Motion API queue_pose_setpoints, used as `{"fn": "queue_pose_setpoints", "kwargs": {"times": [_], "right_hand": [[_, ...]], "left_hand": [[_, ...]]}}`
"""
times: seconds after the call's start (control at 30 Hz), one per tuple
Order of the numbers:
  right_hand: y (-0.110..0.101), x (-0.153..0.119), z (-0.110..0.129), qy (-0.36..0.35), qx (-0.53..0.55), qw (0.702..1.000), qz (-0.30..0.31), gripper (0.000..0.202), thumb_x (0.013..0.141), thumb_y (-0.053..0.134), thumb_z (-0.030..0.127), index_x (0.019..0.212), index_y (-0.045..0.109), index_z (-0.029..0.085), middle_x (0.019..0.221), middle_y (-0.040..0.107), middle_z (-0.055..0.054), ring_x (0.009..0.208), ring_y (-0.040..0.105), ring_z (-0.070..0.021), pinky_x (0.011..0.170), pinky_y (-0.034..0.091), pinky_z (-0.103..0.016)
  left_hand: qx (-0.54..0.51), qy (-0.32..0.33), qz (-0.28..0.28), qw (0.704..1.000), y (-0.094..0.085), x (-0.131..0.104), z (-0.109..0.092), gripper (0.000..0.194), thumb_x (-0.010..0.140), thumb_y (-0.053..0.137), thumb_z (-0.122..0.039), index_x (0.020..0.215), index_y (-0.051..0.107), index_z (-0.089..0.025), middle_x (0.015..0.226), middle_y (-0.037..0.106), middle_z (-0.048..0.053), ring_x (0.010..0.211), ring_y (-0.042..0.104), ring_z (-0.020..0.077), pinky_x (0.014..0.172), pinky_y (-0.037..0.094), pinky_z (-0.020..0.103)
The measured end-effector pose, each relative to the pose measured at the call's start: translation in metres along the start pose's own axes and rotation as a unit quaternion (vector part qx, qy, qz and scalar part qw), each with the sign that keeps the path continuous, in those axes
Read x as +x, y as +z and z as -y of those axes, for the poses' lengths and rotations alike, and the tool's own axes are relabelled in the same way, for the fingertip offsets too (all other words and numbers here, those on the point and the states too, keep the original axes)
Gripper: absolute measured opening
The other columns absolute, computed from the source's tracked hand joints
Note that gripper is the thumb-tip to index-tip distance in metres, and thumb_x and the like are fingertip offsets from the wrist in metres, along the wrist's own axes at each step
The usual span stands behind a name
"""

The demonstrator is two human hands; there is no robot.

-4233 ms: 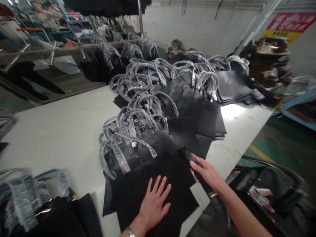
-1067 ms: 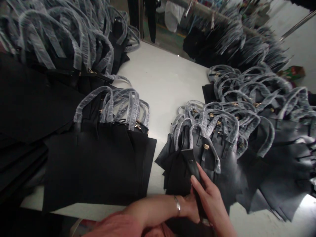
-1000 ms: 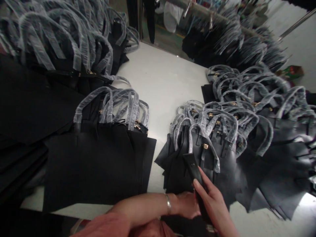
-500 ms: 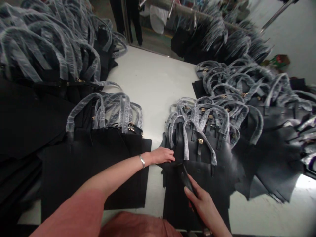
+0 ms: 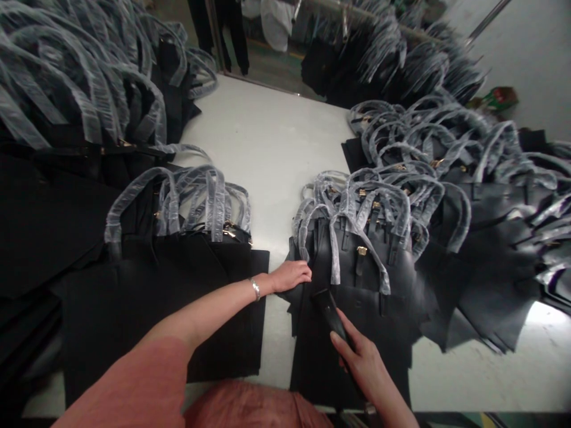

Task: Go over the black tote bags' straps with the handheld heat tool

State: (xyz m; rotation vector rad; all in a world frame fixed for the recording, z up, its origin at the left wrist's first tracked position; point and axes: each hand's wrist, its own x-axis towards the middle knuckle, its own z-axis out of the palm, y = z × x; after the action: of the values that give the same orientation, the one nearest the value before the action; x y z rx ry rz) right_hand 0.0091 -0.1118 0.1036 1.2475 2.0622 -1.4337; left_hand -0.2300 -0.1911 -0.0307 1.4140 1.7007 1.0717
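A black handbag [image 5: 352, 351] lies flat on top of the right-hand pile, with a gold clasp and handles wrapped in clear plastic [image 5: 335, 255]. My left hand [image 5: 289, 276] reaches across to its upper left edge, the fingers curled and pressed together on it. In my right hand [image 5: 359, 356] is a black handheld tool shaped like a hair clipper [image 5: 329, 312], my thumb and fingers wrapped round its body. The tool's wide head points up and left over the bag's front panel, below the left handle. I cannot tell whether it touches the leather.
To the left, another stack of black handbags [image 5: 165, 315] lies beside a taller heap [image 5: 44, 208]. More plastic-wrapped bags [image 5: 486, 238] spread to the right. The white table [image 5: 267, 125] shows between the piles. Behind it, bags hang from a rail, and a person's legs [image 5: 234, 35] are visible.
The view has shifted slightly, so most things sit a little further left and higher. The tool has turned a little, showing its wide head more plainly. Both hands keep their holds.
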Motion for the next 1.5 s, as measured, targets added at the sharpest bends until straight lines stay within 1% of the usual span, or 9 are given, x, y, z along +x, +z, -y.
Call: {"fn": "queue_pose_setpoints", "kwargs": {"times": [0.13, 0.23, 0.4, 0.53, 0.7, 0.9, 1.17, 1.3, 1.5], "right_hand": [[0.000, 0.001, -0.002, 0.002, -0.002, 1.000, -0.004, 0.069, 0.087, 0.053, 0.052, 0.148, 0.041, 0.021, 0.059, 0.057, 0.005, 0.055, 0.058, -0.0179, 0.058, 0.047, -0.029], [0.001, 0.003, -0.007, 0.003, 0.011, 1.000, -0.001, 0.071, 0.087, 0.053, 0.053, 0.149, 0.040, 0.021, 0.057, 0.056, 0.006, 0.055, 0.058, -0.0180, 0.056, 0.047, -0.028], [0.003, 0.007, -0.013, -0.002, 0.040, 0.999, 0.001, 0.072, 0.085, 0.056, 0.053, 0.148, 0.040, 0.021, 0.056, 0.055, 0.006, 0.052, 0.056, -0.0170, 0.052, 0.045, -0.027], [0.005, 0.000, -0.011, -0.007, 0.063, 0.998, -0.012, 0.073, 0.084, 0.060, 0.053, 0.147, 0.043, 0.019, 0.059, 0.057, 0.005, 0.055, 0.056, -0.0168, 0.053, 0.046, -0.027], [0.000, -0.013, -0.001, -0.028, 0.131, 0.987, -0.083, 0.081, 0.083, 0.062, 0.054, 0.151, 0.034, 0.020, 0.066, 0.061, 0.004, 0.059, 0.055, -0.0164, 0.057, 0.046, -0.027], [0.007, 0.000, 0.013, -0.009, 0.141, 0.990, 0.022, 0.079, 0.080, 0.065, 0.052, 0.147, 0.042, 0.017, 0.066, 0.060, 0.004, 0.053, 0.054, -0.0145, 0.048, 0.045, -0.025], [0.004, 0.013, 0.028, -0.012, 0.193, 0.981, -0.029, 0.084, 0.078, 0.067, 0.053, 0.148, 0.039, 0.017, 0.071, 0.062, 0.003, 0.053, 0.054, -0.0128, 0.048, 0.046, -0.025], [0.005, 0.011, 0.025, 0.012, 0.185, 0.982, 0.037, 0.081, 0.077, 0.068, 0.051, 0.146, 0.043, 0.017, 0.068, 0.060, 0.004, 0.050, 0.054, -0.0130, 0.044, 0.044, -0.024], [0.011, 0.016, 0.029, -0.020, 0.225, 0.974, -0.002, 0.082, 0.076, 0.069, 0.052, 0.146, 0.042, 0.018, 0.074, 0.064, 0.002, 0.051, 0.055, -0.0119, 0.046, 0.045, -0.024]], "left_hand": [[-0.059, -0.092, -0.083, 0.991, 0.007, -0.009, -0.004, 0.025, 0.099, 0.033, -0.022, 0.093, 0.056, -0.015, 0.076, 0.061, 0.001, 0.064, 0.064, 0.0109, 0.059, 0.048, 0.020], [-0.112, -0.138, -0.121, 0.977, 0.017, -0.023, -0.012, 0.017, 0.088, 0.056, -0.023, 0.103, 0.054, -0.015, 0.088, 0.063, 0.004, 0.063, 0.066, 0.0112, 0.054, 0.049, 0.019], [-0.225, -0.153, -0.251, 0.929, 0.052, -0.041, -0.029, 0.055, 0.067, 0.071, -0.007, 0.117, 0.055, -0.023, 0.128, 0.049, 0.008, 0.080, 0.064, 0.0099, 0.066, 0.055, 0.022], [-0.299, -0.219, -0.322, 0.872, 0.075, -0.038, -0.031, 0.047, 0.065, 0.068, -0.001, 0.108, 0.060, -0.018, 0.095, 0.059, 0.001, 0.072, 0.058, 0.0086, 0.065, 0.051, 0.021], [-0.361, -0.239, -0.297, 0.851, 0.074, -0.034, -0.024, 0.033, 0.059, 0.072, 0.000, 0.088, 0.065, -0.014, 0.075, 0.061, -0.002, 0.068, 0.058, 0.0093, 0.067, 0.048, 0.022], [-0.460, -0.222, -0.217, 0.832, 0.059, -0.040, -0.020, 0.033, 0.060, 0.078, -0.016, 0.092, 0.068, -0.011, 0.078, 0.068, 0.004, 0.068, 0.063, 0.0124, 0.066, 0.051, 0.026], [-0.500, -0.225, -0.211, 0.809, 0.063, -0.043, -0.023, 0.041, 0.058, 0.084, -0.024, 0.094, 0.069, -0.011, 0.082, 0.070, 0.006, 0.069, 0.063, 0.0120, 0.067, 0.051, 0.026], [-0.498, -0.223, -0.198, 0.814, 0.059, -0.042, -0.024, 0.037, 0.059, 0.083, -0.025, 0.091, 0.071, -0.010, 0.079, 0.070, 0.005, 0.066, 0.062, 0.0121, 0.066, 0.050, 0.026], [-0.465, -0.223, -0.191, 0.835, 0.060, -0.042, -0.025, 0.029, 0.063, 0.078, -0.021, 0.089, 0.070, -0.012, 0.075, 0.066, 0.001, 0.065, 0.058, 0.0105, 0.063, 0.047, 0.023]]}}
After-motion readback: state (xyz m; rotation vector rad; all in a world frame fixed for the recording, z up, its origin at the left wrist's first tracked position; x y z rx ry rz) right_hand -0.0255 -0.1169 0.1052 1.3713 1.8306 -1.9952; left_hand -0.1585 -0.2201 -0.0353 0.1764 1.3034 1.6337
